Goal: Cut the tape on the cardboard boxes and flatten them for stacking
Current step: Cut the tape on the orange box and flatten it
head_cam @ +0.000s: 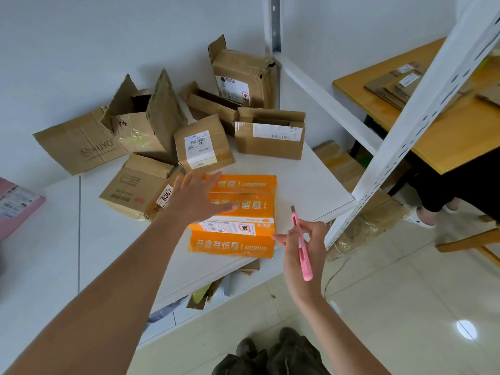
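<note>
The orange box (238,215) lies on the white counter (108,239), near its front edge, with its top flaps closed and a white shipping label across the near upper edge. The left hand (197,196) rests flat on the left part of the box top, fingers straight and spread, gripping nothing. The right hand (303,247) is positioned just beside the near right corner of the box and grasps a pink utility knife (301,242); the fingers are curled round the handle, and the blade end points up and away from the person, clear of the box. Whether a fingertip touches the box corner cannot be determined. Behind the orange box, a group of brown cardboard boxes (203,147) occupies the rear of the counter; several stand open with flaps raised, and a flat piece marked HUYO (81,144) leans against the wall at the left. A white metal rack post (411,123) rises at the right end of the counter. Beyond it, flattened cardboard (400,85) lies stacked on a yellow table (446,136).
</note>
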Action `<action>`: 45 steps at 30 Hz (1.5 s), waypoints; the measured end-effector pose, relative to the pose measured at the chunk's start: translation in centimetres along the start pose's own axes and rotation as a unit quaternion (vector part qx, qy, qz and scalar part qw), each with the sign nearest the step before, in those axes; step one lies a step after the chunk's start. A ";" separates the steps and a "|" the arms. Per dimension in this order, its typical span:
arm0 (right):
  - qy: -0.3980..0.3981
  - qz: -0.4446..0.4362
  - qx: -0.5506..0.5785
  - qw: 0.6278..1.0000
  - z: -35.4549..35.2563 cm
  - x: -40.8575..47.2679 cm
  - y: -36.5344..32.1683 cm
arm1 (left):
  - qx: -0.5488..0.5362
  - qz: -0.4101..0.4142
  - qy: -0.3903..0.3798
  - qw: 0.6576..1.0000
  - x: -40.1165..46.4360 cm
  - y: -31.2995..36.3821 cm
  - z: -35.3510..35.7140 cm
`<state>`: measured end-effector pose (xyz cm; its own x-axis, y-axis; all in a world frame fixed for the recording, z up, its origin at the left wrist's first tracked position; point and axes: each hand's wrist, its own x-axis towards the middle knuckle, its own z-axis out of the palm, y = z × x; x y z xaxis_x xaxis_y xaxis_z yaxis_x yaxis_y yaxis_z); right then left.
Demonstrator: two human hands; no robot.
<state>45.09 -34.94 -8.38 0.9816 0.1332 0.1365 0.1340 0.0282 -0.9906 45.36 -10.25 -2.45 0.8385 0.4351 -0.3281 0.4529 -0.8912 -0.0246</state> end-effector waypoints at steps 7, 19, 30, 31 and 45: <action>-0.003 0.013 0.032 0.999 3.2 0.2 -0.4 | -0.056 -0.240 -0.001 0.969 -2.8 1.7 -0.1; -0.021 -0.011 0.023 0.999 6.1 2.6 -0.7 | -0.492 -0.247 -0.068 0.832 -6.3 2.1 1.4; 0.112 0.024 0.000 0.993 3.5 -1.8 0.1 | -0.123 0.004 0.039 0.992 -5.2 -0.3 3.9; 0.099 0.032 0.017 0.994 3.6 -2.2 0.1 | -0.156 -0.010 0.039 0.987 -5.2 0.0 4.2; -0.076 0.092 0.088 0.989 1.8 3.2 -0.4 | -0.132 -0.132 0.028 0.982 -4.3 3.2 2.3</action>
<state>47.93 -32.73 -7.48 0.9534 0.2997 -0.0336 -0.0845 0.1588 -0.9837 42.51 -15.25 -3.32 0.6938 0.6589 -0.2907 0.7129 -0.6857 0.1469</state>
